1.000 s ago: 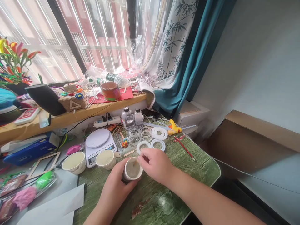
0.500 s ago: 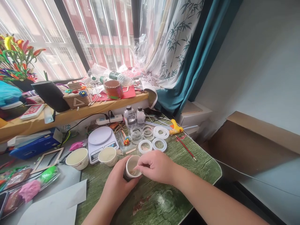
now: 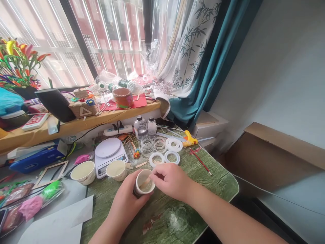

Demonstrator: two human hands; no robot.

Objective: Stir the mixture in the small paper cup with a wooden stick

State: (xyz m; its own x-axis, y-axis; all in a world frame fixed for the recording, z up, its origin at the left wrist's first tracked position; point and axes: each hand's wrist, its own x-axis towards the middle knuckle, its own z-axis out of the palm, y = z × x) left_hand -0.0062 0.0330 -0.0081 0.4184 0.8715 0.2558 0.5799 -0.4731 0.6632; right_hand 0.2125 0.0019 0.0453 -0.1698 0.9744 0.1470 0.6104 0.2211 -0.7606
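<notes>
My left hand (image 3: 132, 191) is wrapped round a paper cup (image 3: 138, 189), which holds some clear liquid. Pinched in my right hand (image 3: 166, 179) is a flat wooden stick (image 3: 145, 183), its lower end down inside the cup. Left of the held cup stand a second paper cup (image 3: 117, 175) and a larger one (image 3: 87, 179). Just beyond my hands lie white ring moulds (image 3: 156, 160) and several clear rings (image 3: 147, 146). Another wooden stick (image 3: 141, 164) rests on the table behind the cup.
A kitchen scale (image 3: 109, 147) is behind the paper cups, with two clear bottles (image 3: 141, 128) further back. A yellow glue gun (image 3: 189, 138) and a red pencil (image 3: 200, 161) lie at the right. White paper (image 3: 54, 222) and bagged clay (image 3: 31, 207) cover the left side.
My right hand has shifted slightly right over the cup, and more of the wooden stick shows inside it. The left hand keeps its hold on the cup.
</notes>
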